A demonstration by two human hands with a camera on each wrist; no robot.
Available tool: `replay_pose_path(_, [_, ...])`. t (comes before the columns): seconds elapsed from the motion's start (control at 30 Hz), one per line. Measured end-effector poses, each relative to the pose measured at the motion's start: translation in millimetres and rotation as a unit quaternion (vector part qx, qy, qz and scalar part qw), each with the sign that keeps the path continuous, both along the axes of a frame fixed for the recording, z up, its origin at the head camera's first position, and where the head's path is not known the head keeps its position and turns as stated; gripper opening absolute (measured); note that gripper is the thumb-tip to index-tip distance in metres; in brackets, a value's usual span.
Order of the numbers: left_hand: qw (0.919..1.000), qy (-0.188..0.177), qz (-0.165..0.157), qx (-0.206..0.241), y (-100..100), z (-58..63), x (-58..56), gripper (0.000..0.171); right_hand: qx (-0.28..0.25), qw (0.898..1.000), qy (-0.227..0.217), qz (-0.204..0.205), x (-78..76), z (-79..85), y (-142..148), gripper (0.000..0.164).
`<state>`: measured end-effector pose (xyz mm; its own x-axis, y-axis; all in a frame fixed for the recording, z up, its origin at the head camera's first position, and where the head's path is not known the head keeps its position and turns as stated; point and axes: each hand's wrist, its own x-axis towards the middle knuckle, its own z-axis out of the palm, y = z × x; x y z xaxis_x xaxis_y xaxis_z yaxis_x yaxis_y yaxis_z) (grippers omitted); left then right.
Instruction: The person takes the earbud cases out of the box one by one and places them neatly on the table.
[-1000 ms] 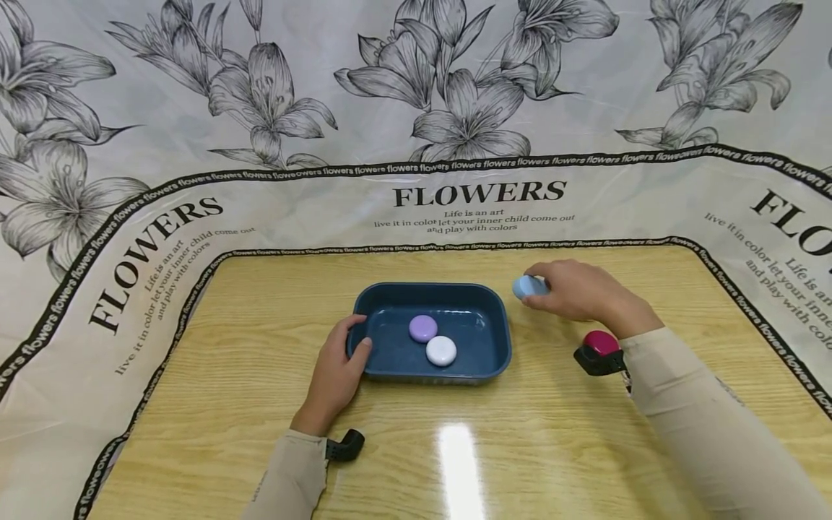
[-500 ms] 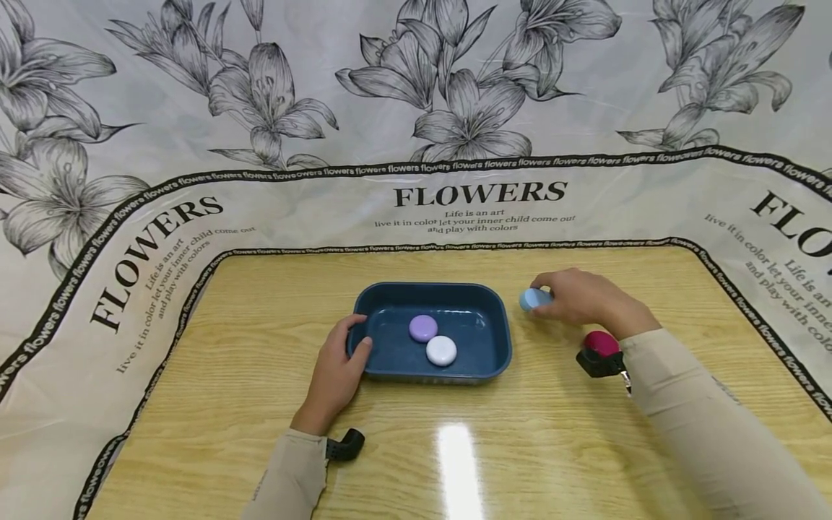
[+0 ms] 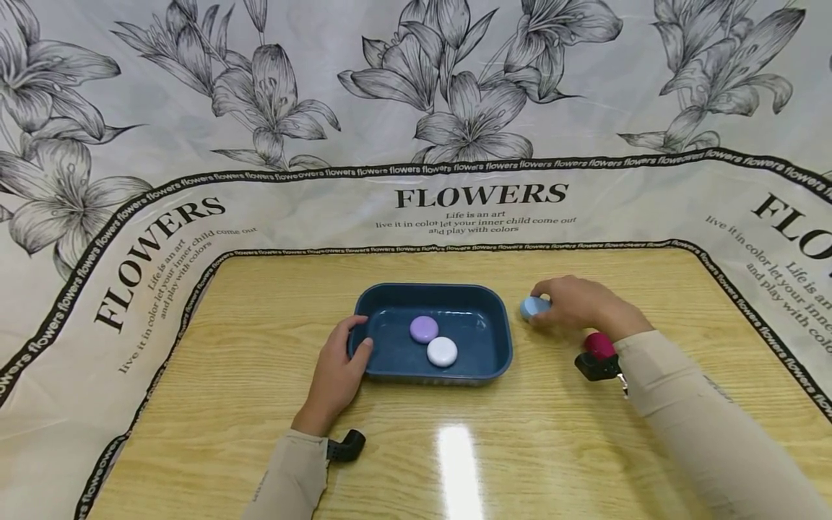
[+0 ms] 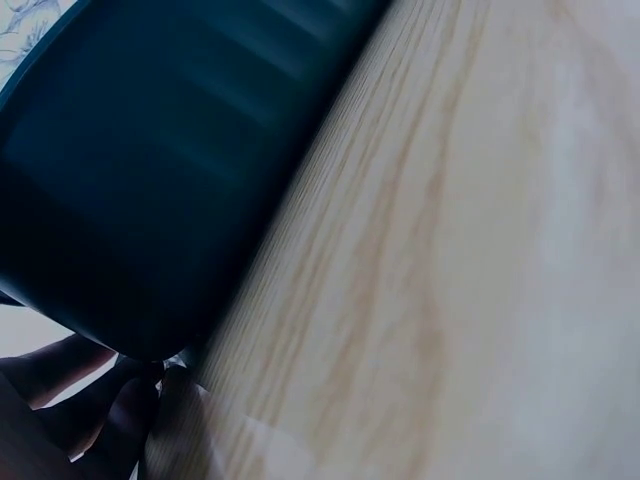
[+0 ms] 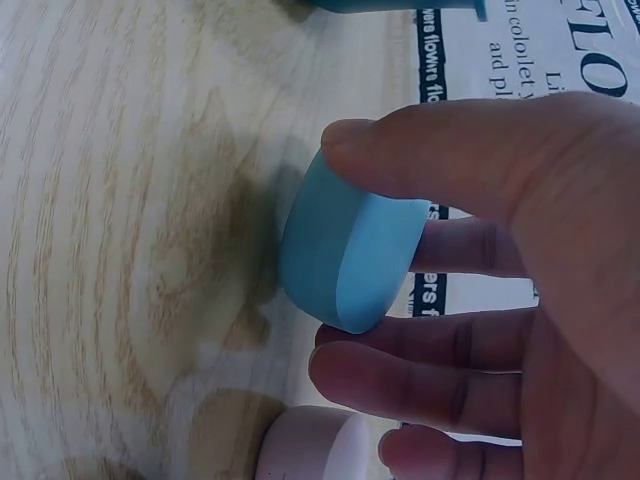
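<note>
A dark blue rectangular dish [image 3: 429,375] stands on the wooden table. Inside it lie a purple disc [image 3: 424,329] and a white disc [image 3: 442,352], close together. My left hand [image 3: 334,379] grips the dish's left end, thumb over the rim, other fingers [image 4: 110,420] against the outside corner. To the right of the dish, my right hand [image 3: 578,303] holds a thick light blue disc [image 5: 345,250] between thumb and fingers. The disc is tilted, close to the table; whether it touches the wood I cannot tell. A magenta disc [image 3: 599,345] lies beside my right wrist, partly hidden.
Near my right fingertips is a pale pinkish round piece [image 5: 312,445], cut off by the right wrist view's edge. A flower-printed cloth [image 3: 481,209] borders the table [image 3: 260,318] at the back and sides. Black wrist cameras sit at both cuffs.
My right hand has moved slightly toward me and lower with the light blue disc, from the dish's upper right corner. My left hand and the dish stay in place.
</note>
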<state>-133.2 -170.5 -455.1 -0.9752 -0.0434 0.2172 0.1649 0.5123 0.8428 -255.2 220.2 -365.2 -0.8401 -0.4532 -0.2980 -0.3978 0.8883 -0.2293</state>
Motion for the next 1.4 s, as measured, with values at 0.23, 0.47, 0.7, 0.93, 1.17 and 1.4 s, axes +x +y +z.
replay_pose_path(0.23, [0.9999,-0.015,-0.004,0.003,-0.2,-0.1,0.3,0.039,0.016,1.0,-0.002,-0.014,-0.6,-5.7,1.7,0.053])
replay_pose_path(0.47, [0.9999,-0.015,-0.004,0.004,-1.3,-0.6,0.6,0.038,0.019,1.0,-0.001,-0.017,-1.6,-7.2,1.7,0.052])
replay_pose_path(0.7, [0.9998,-0.015,-0.007,0.007,-1.2,-1.1,0.9,0.038,0.025,0.999,0.0,-0.021,-1.6,-6.7,2.2,0.053])
replay_pose_path(0.93, [0.9998,-0.015,-0.007,0.007,-1.6,-2.0,0.1,0.038,0.027,0.999,0.006,-0.023,-0.9,-5.9,2.3,0.05])
replay_pose_path(1.17, [0.9999,-0.013,-0.007,0.005,-2.1,-3.3,-0.3,0.038,0.017,1.0,0.007,-0.016,-1.5,-7.6,3.2,0.051])
replay_pose_path(1.4, [0.9999,-0.015,-0.007,0.004,-1.9,-2.3,-0.5,0.039,0.002,1.0,0.007,-0.002,-0.6,-7.6,4.8,0.047])
